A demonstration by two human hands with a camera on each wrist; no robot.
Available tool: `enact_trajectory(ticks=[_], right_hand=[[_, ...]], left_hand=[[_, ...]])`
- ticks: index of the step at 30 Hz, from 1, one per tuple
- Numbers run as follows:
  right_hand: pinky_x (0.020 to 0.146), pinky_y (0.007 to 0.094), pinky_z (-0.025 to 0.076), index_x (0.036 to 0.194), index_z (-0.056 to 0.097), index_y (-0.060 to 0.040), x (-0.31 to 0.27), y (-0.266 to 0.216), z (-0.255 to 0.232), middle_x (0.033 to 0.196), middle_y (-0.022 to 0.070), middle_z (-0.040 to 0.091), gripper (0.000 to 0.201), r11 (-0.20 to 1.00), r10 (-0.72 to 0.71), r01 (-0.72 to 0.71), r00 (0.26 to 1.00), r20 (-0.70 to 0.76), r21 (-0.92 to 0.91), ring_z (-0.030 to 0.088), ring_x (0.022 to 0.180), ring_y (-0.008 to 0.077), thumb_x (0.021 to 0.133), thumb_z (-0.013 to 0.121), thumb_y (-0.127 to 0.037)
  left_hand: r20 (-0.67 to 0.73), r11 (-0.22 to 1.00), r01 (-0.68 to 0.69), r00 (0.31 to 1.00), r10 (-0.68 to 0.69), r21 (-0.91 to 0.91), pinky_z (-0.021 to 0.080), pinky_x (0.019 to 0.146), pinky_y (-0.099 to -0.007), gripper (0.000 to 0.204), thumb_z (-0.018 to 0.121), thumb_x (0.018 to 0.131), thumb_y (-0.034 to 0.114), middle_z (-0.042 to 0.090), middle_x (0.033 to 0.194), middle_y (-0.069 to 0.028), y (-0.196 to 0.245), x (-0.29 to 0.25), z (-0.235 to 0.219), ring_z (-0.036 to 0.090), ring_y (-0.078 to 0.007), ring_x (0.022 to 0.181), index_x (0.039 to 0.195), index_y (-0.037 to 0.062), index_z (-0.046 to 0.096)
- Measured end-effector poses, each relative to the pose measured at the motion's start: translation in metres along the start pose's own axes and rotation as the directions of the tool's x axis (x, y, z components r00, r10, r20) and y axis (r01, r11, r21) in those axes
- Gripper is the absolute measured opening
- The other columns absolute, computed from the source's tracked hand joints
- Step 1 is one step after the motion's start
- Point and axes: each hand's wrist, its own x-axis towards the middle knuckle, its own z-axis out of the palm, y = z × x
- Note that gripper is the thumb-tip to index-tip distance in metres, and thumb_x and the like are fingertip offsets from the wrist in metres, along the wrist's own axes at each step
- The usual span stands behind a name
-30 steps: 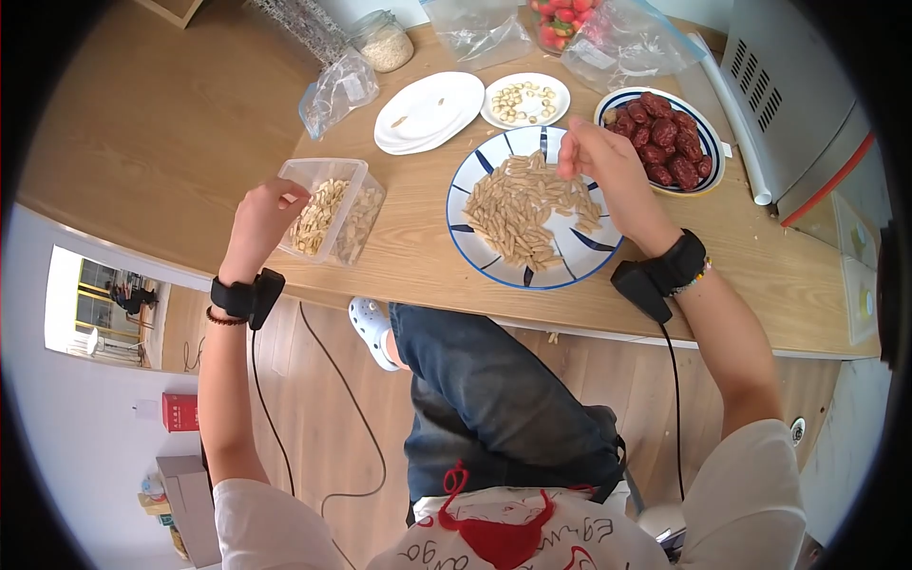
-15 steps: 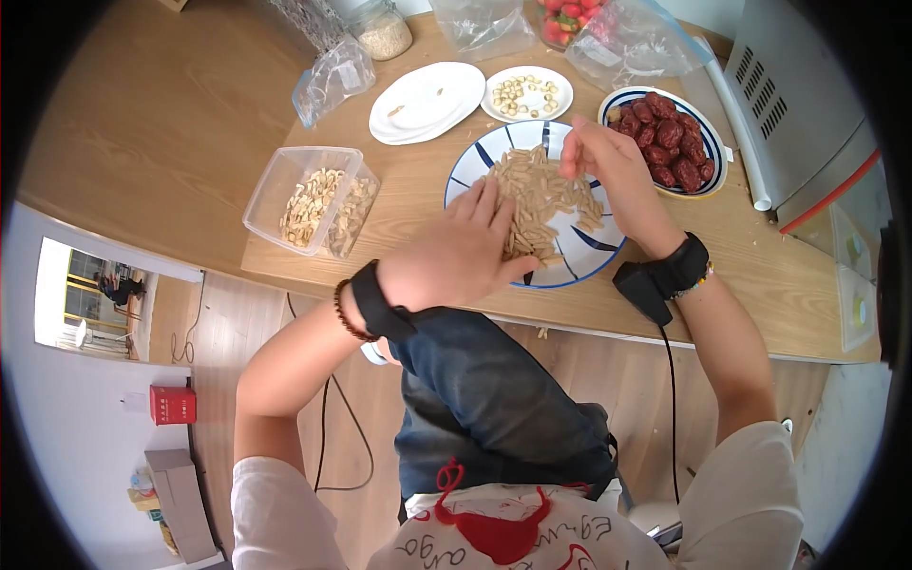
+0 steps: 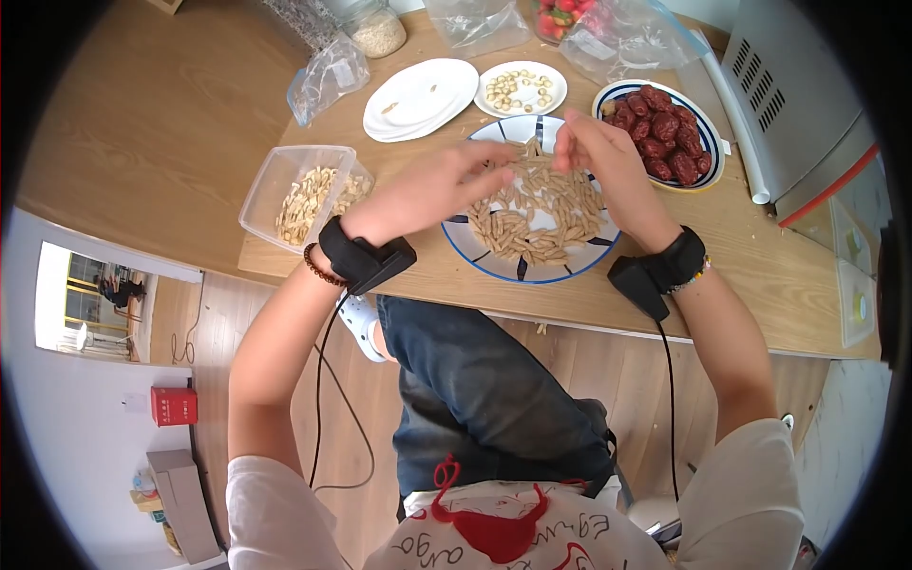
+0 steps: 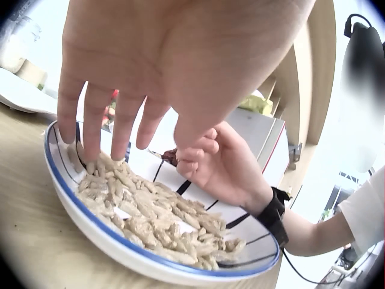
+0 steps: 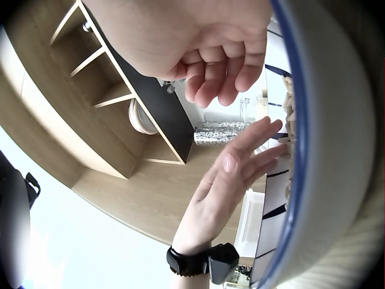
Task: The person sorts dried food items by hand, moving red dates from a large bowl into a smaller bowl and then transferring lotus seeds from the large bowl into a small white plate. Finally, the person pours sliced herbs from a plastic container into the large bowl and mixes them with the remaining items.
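My left hand (image 3: 427,193) reaches over the left side of a blue-rimmed white plate (image 3: 463,249), with its fingers extended. In the left wrist view its fingertips come down right at the heap of tan, elongated pieces (image 4: 150,211). Above the plate's right side is my right hand (image 3: 616,169), palm turned inward. The right wrist view shows its fingers (image 5: 212,78) loosely curled with nothing visible in them. The tan pieces (image 3: 532,233) spread across the plate, some hidden under the left hand. A clear plastic box (image 3: 269,185) holding pale pieces (image 3: 309,199) stands left of the plate.
Behind the plate are a stack of white plates (image 3: 418,100) and a small plate (image 3: 489,87) of pale round pieces. Red dates (image 3: 665,128) fill a plate at right. Plastic bags (image 3: 632,47), a jar (image 3: 378,36) and a grey appliance (image 3: 793,85) line the back.
My left hand left the plastic box, crossed right to the plate and swept over the tan pieces toward its far side. The pieces lie spread differently. My right hand stayed about where it was.
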Motion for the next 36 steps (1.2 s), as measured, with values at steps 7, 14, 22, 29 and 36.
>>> enact_trajectory(ticks=[7,14,22,29,36], right_hand=[[0.065,0.0233,0.043,0.076,0.058,-0.0024,0.001,0.000,0.000,0.072,0.0013,0.056,0.038,1.000,0.004,-0.004,1.000,-0.009,-0.004,0.054,0.068,0.0097,0.096,0.043,-0.031],[0.065,0.0233,0.044,0.075,0.058,-0.0023,0.000,-0.001,0.001,0.072,0.0017,0.056,0.037,1.000,-0.001,0.001,1.000,-0.002,-0.009,0.054,0.067,0.0099,0.096,0.043,-0.030],[0.066,0.0230,0.044,0.075,0.058,-0.0025,0.000,0.000,0.000,0.072,0.0016,0.056,0.037,1.000,0.010,-0.010,1.000,-0.018,0.005,0.055,0.068,0.0095,0.096,0.043,-0.030],[0.066,0.0230,0.044,0.075,0.058,-0.0024,0.000,0.000,0.001,0.072,0.0015,0.057,0.037,1.000,0.008,-0.008,1.000,-0.021,0.007,0.055,0.068,0.0095,0.096,0.044,-0.030],[0.065,0.0229,0.043,0.075,0.057,-0.0027,0.000,0.001,0.001,0.072,0.0016,0.057,0.037,1.000,0.007,-0.007,1.000,-0.028,0.003,0.055,0.067,0.0096,0.096,0.043,-0.029]], left_hand=[[-0.020,0.989,-0.031,0.999,0.034,0.146,0.047,0.079,-0.0263,0.025,0.053,0.088,0.007,0.066,0.095,-0.0074,-0.009,0.025,0.001,0.061,-0.0149,0.086,0.111,0.0023,0.061],[0.037,0.999,0.032,0.999,-0.032,0.009,0.046,0.080,-0.0255,0.026,0.053,0.086,0.002,0.063,0.104,-0.0060,-0.006,0.025,-0.007,0.059,-0.0125,0.086,0.110,0.0042,0.062],[0.056,0.930,-0.296,0.955,0.291,0.219,0.046,0.086,-0.0303,0.031,0.048,0.083,-0.003,0.058,0.118,-0.0067,-0.007,0.016,0.012,0.057,-0.0225,0.101,0.109,0.0055,0.062],[0.139,0.985,-0.161,0.979,0.151,0.066,0.046,0.083,-0.0312,0.028,0.047,0.079,-0.006,0.065,0.101,-0.0084,0.008,0.003,0.003,0.060,-0.0245,0.092,0.099,0.0031,0.064],[0.278,0.997,-0.012,0.960,0.032,-0.075,0.046,0.077,-0.0275,0.020,0.046,0.082,-0.004,0.065,0.089,-0.0061,0.008,-0.004,-0.006,0.060,-0.0156,0.084,0.091,0.0006,0.063]])
